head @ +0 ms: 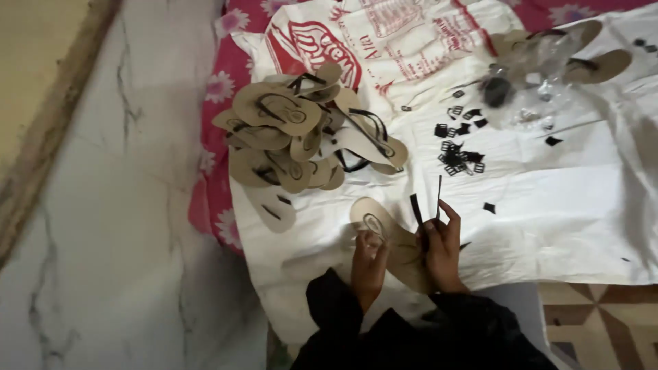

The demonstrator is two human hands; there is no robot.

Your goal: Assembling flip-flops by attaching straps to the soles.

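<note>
I hold a tan sandal sole (373, 218) low in the middle of the head view, above a white printed sack cloth (576, 226). My left hand (369, 264) grips the sole from below near its middle. My right hand (442, 250) holds the sole's other end and pinches thin black straps (417, 209) that stick upward from it. Both arms wear black sleeves.
A heap of tan soles with black straps (301, 133) lies up and left of my hands. Small black buckles (459, 156) are scattered on the cloth to the upper right. More soles and clear plastic bags (548, 62) lie far right. Marble floor (116, 226) is on the left.
</note>
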